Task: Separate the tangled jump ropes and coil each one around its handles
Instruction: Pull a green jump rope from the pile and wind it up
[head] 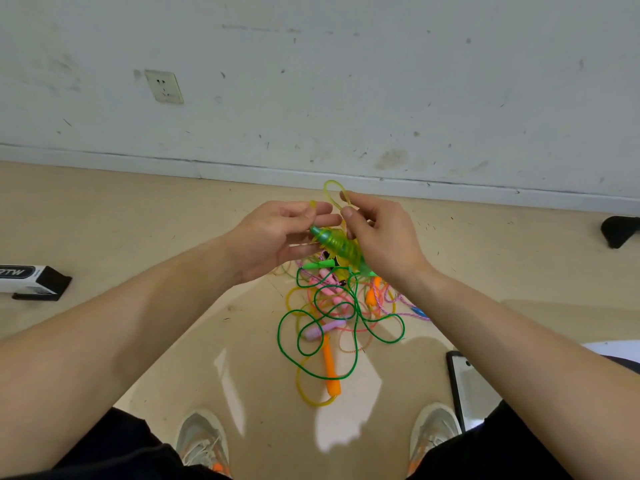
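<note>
Left hand [277,233] holds green handles [337,245], right hand [377,230] pinches yellow rope [330,192]; we keep wraps tight, tension steady.

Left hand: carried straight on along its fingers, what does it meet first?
The right hand, probably: its thumb nearly touches the left hand's fingertips. The green handle lies just below that line; depth unclear.
</note>
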The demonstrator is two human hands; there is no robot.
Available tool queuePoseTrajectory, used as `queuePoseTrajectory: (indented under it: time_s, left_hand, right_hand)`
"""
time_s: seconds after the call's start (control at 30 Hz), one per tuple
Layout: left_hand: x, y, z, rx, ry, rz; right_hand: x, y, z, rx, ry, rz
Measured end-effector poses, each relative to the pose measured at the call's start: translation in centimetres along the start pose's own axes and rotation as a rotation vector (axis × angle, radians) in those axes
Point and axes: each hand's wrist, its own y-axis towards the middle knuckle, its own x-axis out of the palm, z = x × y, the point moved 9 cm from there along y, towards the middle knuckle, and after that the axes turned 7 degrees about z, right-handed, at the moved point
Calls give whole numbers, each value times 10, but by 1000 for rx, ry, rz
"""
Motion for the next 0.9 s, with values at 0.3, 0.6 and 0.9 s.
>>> queuePoseTrajectory:
  time_s: [0.3, 0.6, 0.9]
  left_hand:
    - [0, 0, 1, -13, -85, 13]
    - [-2, -2, 4, -88, -132, 13]
    - [-12, 0, 2, -74, -38, 54]
  right_hand:
    - [0, -9, -19, -134, -79, 12]
    - [1, -6, -17, -183, -122, 37]
    - [6, -4, -22, -230, -201, -16]
